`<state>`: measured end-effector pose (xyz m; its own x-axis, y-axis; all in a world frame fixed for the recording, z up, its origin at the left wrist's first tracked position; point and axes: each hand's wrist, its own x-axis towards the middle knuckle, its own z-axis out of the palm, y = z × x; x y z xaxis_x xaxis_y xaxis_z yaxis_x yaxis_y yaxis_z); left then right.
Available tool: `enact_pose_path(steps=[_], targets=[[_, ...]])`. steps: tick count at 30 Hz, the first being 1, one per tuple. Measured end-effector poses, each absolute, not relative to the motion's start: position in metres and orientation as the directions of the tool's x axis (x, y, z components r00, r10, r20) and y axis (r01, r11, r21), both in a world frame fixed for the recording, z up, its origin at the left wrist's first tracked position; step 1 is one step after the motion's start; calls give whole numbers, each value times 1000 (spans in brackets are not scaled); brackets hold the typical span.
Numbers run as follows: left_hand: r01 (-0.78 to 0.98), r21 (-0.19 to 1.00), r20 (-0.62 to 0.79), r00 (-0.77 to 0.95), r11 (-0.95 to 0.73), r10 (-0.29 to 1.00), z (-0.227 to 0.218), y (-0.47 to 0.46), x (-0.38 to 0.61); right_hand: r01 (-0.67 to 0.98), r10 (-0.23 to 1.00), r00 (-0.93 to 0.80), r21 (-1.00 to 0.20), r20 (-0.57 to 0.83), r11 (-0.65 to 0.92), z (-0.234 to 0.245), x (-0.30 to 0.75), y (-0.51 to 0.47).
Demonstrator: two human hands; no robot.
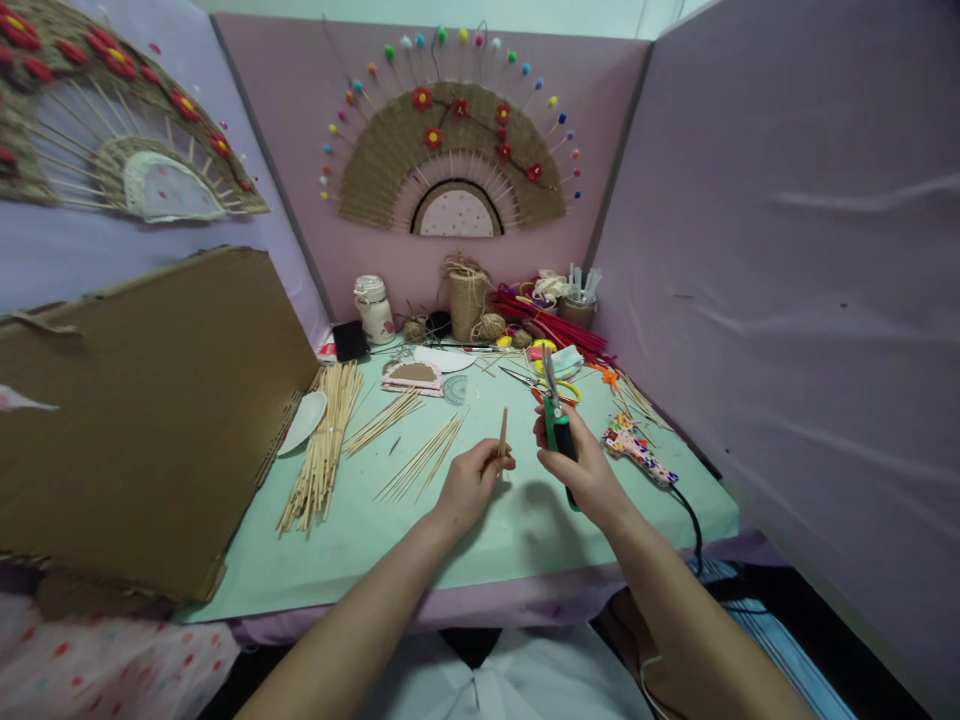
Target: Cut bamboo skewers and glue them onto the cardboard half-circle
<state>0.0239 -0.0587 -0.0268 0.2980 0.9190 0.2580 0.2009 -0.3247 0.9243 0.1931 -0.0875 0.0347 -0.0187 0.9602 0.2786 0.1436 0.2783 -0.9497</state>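
Note:
My left hand [471, 482] is closed on a short wooden stick [504, 428], which points upright above the fingers. In my right hand [589, 472] is a pair of green-and-black-handled pruning shears [559, 430], its grey blades pointing away from me. The fingers are wrapped round its handles. A gap separates the shears from the stick. Left of my left hand lies a small fan-shaped spread of thin sticks [424, 458]. Behind it sits another small group of sticks [386, 420], and a thick bundle of sticks [324, 440] lies farther left.
A flower-patterned glue gun [639, 452] with a black cord lies at the right. Scissors [566, 390] rest behind the shears. Cardboard [150, 420] leans at the left. Twine [469, 300], a white jar [373, 310] and red strips [551, 315] line the back wall, below a decorated fan [375, 165].

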Motion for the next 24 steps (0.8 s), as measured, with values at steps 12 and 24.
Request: enact_pose_path(steps=[12,24], targets=[[163,917,294,338,-363,894,-29,-59,23,263,939,-75,-902,336,343,66,208,-83],[177,921,273,341,-347,899,-26,-57,22,211,888,-145,-863,436,458,72,183,-55]])
